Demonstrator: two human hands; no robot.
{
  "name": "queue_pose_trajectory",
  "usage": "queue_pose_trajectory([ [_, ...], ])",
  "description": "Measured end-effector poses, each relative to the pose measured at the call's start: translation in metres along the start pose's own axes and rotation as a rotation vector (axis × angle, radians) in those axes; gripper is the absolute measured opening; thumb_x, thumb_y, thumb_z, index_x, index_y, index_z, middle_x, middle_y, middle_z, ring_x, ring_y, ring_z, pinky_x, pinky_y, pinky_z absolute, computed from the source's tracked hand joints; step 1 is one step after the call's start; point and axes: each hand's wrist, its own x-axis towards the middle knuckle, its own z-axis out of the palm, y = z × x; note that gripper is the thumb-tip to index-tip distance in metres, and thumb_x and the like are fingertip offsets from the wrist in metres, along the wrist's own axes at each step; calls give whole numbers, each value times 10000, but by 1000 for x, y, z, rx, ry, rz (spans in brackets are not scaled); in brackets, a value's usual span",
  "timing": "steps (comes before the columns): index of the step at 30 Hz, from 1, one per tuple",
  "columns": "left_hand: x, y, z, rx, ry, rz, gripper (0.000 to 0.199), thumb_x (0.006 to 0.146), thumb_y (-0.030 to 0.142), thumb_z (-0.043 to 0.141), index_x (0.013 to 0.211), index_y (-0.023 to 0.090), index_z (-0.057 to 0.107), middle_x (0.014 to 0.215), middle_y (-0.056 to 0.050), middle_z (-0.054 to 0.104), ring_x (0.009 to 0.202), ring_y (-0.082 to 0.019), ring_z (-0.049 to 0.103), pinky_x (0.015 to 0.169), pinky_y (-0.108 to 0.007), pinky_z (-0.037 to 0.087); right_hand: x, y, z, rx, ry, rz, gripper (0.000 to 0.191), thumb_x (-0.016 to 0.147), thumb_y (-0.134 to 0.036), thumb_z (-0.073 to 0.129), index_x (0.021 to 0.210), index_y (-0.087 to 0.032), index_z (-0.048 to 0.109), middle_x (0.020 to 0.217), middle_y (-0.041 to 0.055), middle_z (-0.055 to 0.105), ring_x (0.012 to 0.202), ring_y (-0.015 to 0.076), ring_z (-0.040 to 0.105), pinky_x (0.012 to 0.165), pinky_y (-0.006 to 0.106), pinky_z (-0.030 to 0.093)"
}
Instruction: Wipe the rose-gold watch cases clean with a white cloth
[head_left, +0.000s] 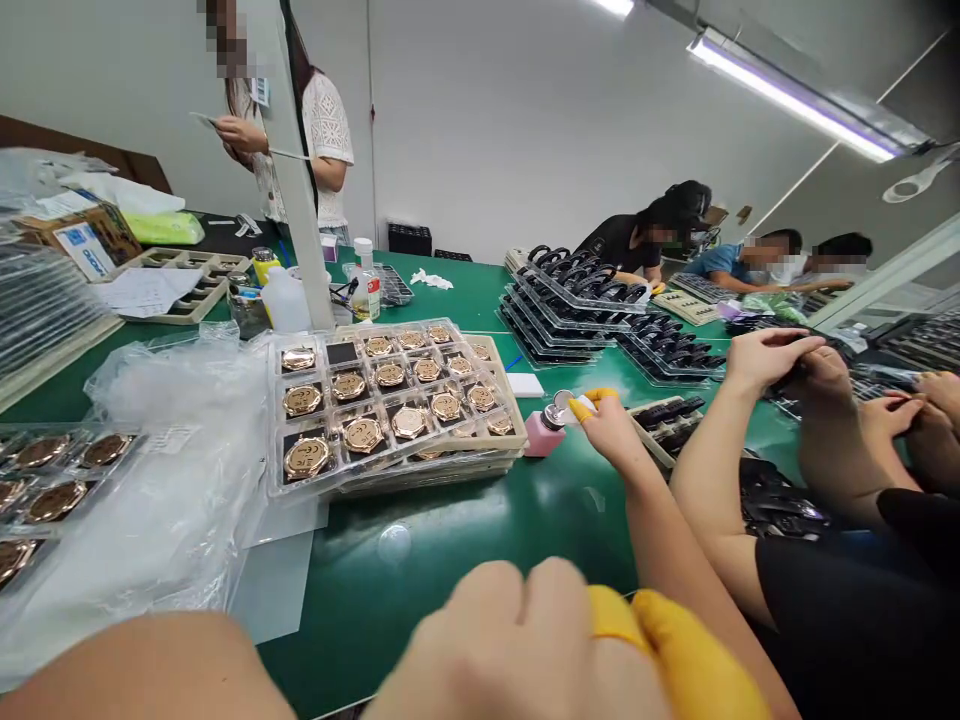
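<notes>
My right hand (606, 432) reaches out over the green table, with yellow finger cots on its fingertips. It pinches a small white wipe (585, 404) beside the metal cap of a pink pump bottle (545, 438). Close to the camera, my left hand (502, 645) is curled, knuckles up, with yellow finger cots showing at its right side. Anything it holds is hidden behind the hand. Left of the bottle, a clear plastic tray (352, 470) of rose-gold watch cases lies tilted on stacked beige trays (514, 432); one compartment shows only its dark lining.
Plastic bags (172, 500) and another tray of watch cases (52, 480) lie to the left. Stacked trays of black watches (570, 300) stand further back. A co-worker's hands (795, 360) are at the right; a person (326, 140) stands behind a white post (289, 130).
</notes>
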Motion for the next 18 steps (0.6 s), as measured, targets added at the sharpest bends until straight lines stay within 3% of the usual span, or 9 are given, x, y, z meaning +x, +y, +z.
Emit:
queue_pose_trajectory([
  [5,17,-9,-30,-61,-113,-50,223,841,489,568,893,293,662,795,-16,694,646,-170,641,454,-243,456,-2,-6,14,-102,-43,-90,177,843,-236,500,873,-127,636,927,136,628,859,244,593,766,328,411],
  [9,39,-32,-52,-263,103,-133,381,838,577,549,873,198,554,641,15,588,483,-80,481,415,-165,355,-4,-6,22,-142,-68,-116,170,808,-236,575,857,-122,691,953,135,616,866,238,592,747,309,403],
  [11,45,-41,-60,-296,170,-156,445,780,616,600,879,187,535,611,23,562,481,-82,455,424,-165,355,-5,-6,23,-146,-83,-120,184,811,-225,568,868,-118,705,944,133,616,840,224,593,724,298,405],
  [14,51,-47,-67,-249,156,-167,482,739,633,628,910,189,551,626,13,575,515,-106,475,462,-189,397,-5,-8,22,-130,-96,-148,181,806,-176,557,866,-124,721,949,128,632,871,220,593,756,293,408],
  [18,55,-52,-71,-94,145,-199,473,737,658,591,790,189,622,755,-45,633,617,-157,534,519,-235,445,-5,-11,16,-76,-88,-166,159,749,-108,590,815,-159,726,894,97,660,868,217,598,792,297,413],
])
